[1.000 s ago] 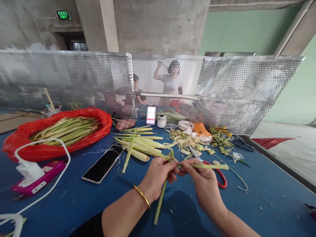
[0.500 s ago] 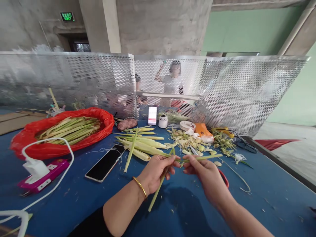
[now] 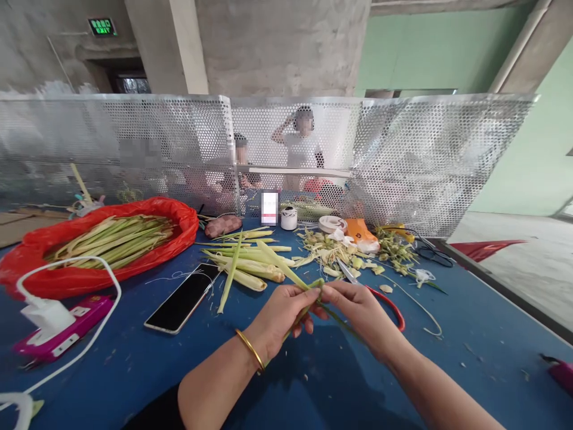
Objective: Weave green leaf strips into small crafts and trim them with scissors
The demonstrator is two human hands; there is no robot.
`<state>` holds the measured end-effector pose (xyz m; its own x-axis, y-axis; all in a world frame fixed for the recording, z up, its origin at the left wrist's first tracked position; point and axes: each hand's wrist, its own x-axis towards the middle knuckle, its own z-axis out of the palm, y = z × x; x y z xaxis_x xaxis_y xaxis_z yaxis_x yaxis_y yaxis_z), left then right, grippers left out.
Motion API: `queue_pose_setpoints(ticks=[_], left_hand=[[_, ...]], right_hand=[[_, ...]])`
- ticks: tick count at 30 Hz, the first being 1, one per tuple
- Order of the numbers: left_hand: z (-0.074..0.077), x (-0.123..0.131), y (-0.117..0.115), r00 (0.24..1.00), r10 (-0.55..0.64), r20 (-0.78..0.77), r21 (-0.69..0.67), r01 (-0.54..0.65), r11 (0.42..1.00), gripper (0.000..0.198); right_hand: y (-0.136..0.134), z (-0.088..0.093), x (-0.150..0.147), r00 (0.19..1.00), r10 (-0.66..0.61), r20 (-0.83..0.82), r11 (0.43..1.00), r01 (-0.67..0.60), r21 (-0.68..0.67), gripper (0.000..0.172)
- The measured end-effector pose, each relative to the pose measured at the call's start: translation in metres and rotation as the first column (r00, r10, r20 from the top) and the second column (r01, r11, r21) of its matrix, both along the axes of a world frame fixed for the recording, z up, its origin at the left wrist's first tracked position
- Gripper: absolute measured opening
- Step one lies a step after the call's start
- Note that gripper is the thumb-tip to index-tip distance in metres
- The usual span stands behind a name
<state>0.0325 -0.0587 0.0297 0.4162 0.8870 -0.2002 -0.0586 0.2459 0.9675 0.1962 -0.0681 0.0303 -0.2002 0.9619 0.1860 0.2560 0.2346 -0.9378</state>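
Observation:
My left hand (image 3: 278,313), with a gold bangle on its wrist, pinches pale green leaf strips (image 3: 284,266) above the table. Close against it, my right hand (image 3: 360,307) is closed on the same strips, its thumb and fingertips at the point where they cross. One strip slants up to the left from the fingers; another runs down to the right beneath my right hand. Part of the crossing is hidden by my fingers. Scissors (image 3: 396,307) with a red handle lie just beyond my right hand. A bunch of husk-like leaves (image 3: 250,272) lies ahead on the left.
On the blue table, a red plastic bag (image 3: 181,233) full of long strips stands left, near a phone (image 3: 181,301) and a purple power strip (image 3: 67,340). Leaf scraps (image 3: 329,251), a tape roll (image 3: 332,224) and a thread spool (image 3: 289,218) lie before the perforated screen (image 3: 403,161). Two people are behind it.
My hands have come together, and the strip that pointed right now runs down to the right. A strip now slants up-left from my fingers. More of the scissors shows; the view has shifted slightly.

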Motion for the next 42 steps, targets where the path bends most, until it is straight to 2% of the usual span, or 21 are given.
queue_pose_setpoints(ticks=[2, 4, 6, 9, 13, 15, 18, 19, 21, 23, 24, 25, 26, 28, 29, 31, 35, 42], left_hand=[[-0.001, 0.001, -0.002, 1.0, -0.026, -0.011, 0.005, 0.026, 1.0, 0.039], [-0.001, 0.002, -0.003, 0.999, -0.05, -0.004, -0.009, 0.05, 0.999, 0.036], [0.0, 0.002, -0.004, 0.998, -0.069, 0.001, -0.04, 0.069, 0.997, 0.033], [0.001, 0.002, -0.004, 0.997, -0.083, -0.008, -0.067, 0.082, 0.994, 0.028], [0.0, 0.003, -0.004, 0.996, -0.085, -0.025, -0.08, 0.083, 0.993, 0.026], [-0.002, 0.002, -0.003, 0.996, -0.085, 0.002, -0.088, 0.085, 0.992, 0.028], [-0.003, 0.001, -0.002, 0.991, -0.105, 0.081, -0.091, 0.112, 0.99, 0.039], [-0.003, 0.0, -0.002, 0.99, -0.108, 0.089, -0.087, 0.116, 0.989, 0.041], [-0.001, 0.0, -0.002, 0.993, -0.102, 0.057, -0.069, 0.106, 0.992, 0.041], [0.001, -0.001, -0.003, 0.993, -0.114, 0.0, -0.047, 0.114, 0.992, 0.039], [0.001, 0.0, -0.004, 0.99, -0.14, -0.023, -0.047, 0.139, 0.989, 0.039], [0.002, 0.0, -0.006, 0.983, -0.176, -0.044, -0.053, 0.174, 0.983, 0.039], [0.003, 0.0, -0.007, 0.974, -0.218, -0.062, -0.063, 0.215, 0.975, 0.039], [0.004, 0.001, -0.01, 0.953, -0.288, -0.09, -0.081, 0.281, 0.956, 0.039], [0.004, 0.001, -0.011, 0.947, -0.306, -0.104, -0.082, 0.298, 0.951, 0.039], [0.004, 0.003, -0.013, 0.941, -0.313, -0.125, -0.074, 0.306, 0.949, 0.038], [0.003, 0.003, -0.014, 0.939, -0.308, -0.154, -0.078, 0.299, 0.951, 0.034], [0.001, 0.001, -0.012, 0.906, -0.377, -0.194, -0.099, 0.364, 0.926, 0.027]], right_hand=[[-0.002, -0.005, -0.007, 0.958, 0.018, -0.287, 0.983, -0.07, -0.172, 0.028], [-0.004, -0.008, -0.011, 0.883, -0.057, -0.466, 0.954, -0.088, -0.285, 0.026], [-0.005, -0.01, -0.014, 0.824, -0.123, -0.553, 0.934, -0.093, -0.346, 0.026], [-0.005, -0.013, -0.017, 0.776, -0.192, -0.6, 0.928, -0.055, -0.369, 0.029], [-0.004, -0.018, -0.018, 0.773, -0.192, -0.605, 0.933, -0.047, -0.357, 0.031], [-0.002, -0.018, -0.016, 0.809, -0.13, -0.573, 0.942, -0.079, -0.325, 0.033], [0.002, -0.014, -0.009, 0.9, -0.036, -0.434, 0.966, -0.08, -0.247, 0.036], [0.003, -0.011, -0.007, 0.929, -0.05, -0.365, 0.975, -0.033, -0.218, 0.038], [0.005, -0.006, 0.0, 0.965, -0.179, -0.191, 0.98, 0.159, -0.116, 0.043], [0.006, -0.001, 0.005, 0.939, -0.343, -0.027, 0.935, 0.344, 0.084, 0.044], [0.006, 0.001, 0.006, 0.928, -0.371, 0.028, 0.916, 0.36, 0.177, 0.041], [0.005, 0.002, 0.007, 0.939, -0.338, 0.065, 0.921, 0.316, 0.226, 0.037], [0.004, 0.003, 0.006, 0.964, -0.254, 0.077, 0.949, 0.233, 0.212, 0.033], [0.001, 0.004, 0.003, 1.0, -0.024, 0.011, 1.0, 0.024, 0.015, 0.031], [-0.001, 0.004, 0.0, 0.996, 0.058, -0.061, 0.993, -0.064, -0.103, 0.031], [-0.004, 0.003, -0.005, 0.975, 0.096, -0.202, 0.956, -0.147, -0.253, 0.03], [-0.009, 0.0, -0.011, 0.954, -0.006, -0.299, 0.965, -0.073, -0.252, 0.031], [-0.012, -0.011, -0.019, 0.958, -0.134, -0.252, 0.98, 0.09, -0.18, 0.028]])
